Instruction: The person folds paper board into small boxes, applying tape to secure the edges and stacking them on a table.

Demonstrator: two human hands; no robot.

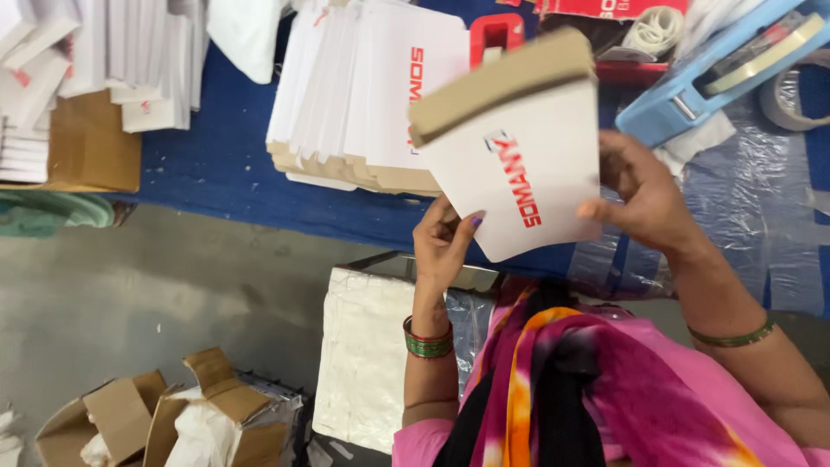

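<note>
I've got one flat white carton (519, 177) up in front of me, held above the near edge of the tabletop (216, 173), and both my hands are on it: my left hand (443, 245) pinches the lower left edge, fingers (471, 221) clamped against the white face, and my right hand (644, 195) grips the right edge, thumb pressed on the front. The carton is not yet a box, I'd say: its brown top flap is bent over, but the body looks flat, so the folding seems barely begun on this one. Just below my hands a white slab-like block (367, 355) sits by my lap, under a clear plastic sheet on its right side. Down on the floor (173, 285) to my left, open brown cardboard boxes (164, 415) hold crumpled white material; what kind I can't tell. Past the carton, a fanned stack of flat cartons (354, 104) lies on the blue tabletop, plenty of them unfolded. Further left, more white stacks (112, 60) rest on a brown cardboard piece. Far right sits a light blue tape dispenser (718, 69), and beside it a red box (622, 30) holding a coiled white roll.
</note>
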